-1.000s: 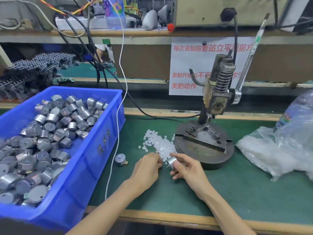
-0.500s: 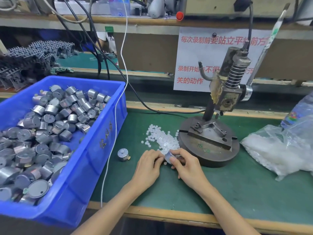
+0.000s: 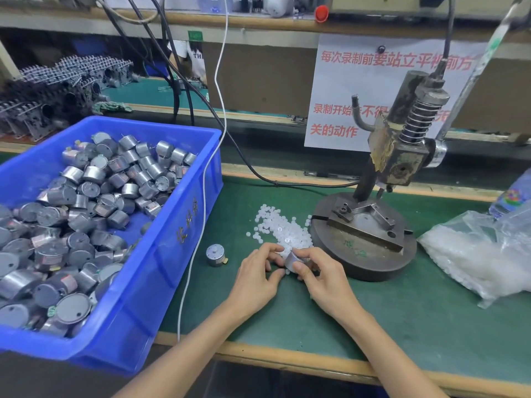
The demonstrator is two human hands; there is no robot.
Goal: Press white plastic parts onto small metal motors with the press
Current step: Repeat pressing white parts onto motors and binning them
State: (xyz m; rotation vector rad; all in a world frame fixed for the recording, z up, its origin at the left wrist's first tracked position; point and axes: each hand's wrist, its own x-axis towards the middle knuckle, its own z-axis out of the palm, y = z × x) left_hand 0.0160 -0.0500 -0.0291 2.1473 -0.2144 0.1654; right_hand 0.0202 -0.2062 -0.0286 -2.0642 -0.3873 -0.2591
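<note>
the right hand (image 3: pixel 324 280) grasps a small metal motor (image 3: pixel 293 260), thumb on its near side and fingers curled over its far side, the round can tilted just above the green mat (image 3: pixel 388 317). the left hand (image 3: pixel 255 271) closes in from the left, thumb and bent fingers pinching the motor's left edge; whether a white part sits between those fingertips is hidden by the fingers themselves. the motor's shaft end cannot be made out.

just beyond the grip lies the heap of white plastic parts (image 3: pixel 280 228), its near edge covered by the knuckles. to the right of the grip, close by, stands the press (image 3: pixel 402 156) on its round base (image 3: pixel 365 262); its lever runs out of the top of the view. left of the grip, a second motor (image 3: pixel 215 255) stands alone on the mat, and further left the blue bin (image 3: pixel 172 248) of motors is cut off by the edge. well to the right, a plastic bag (image 3: pixel 474 254) holds a blurred white mass.
</note>
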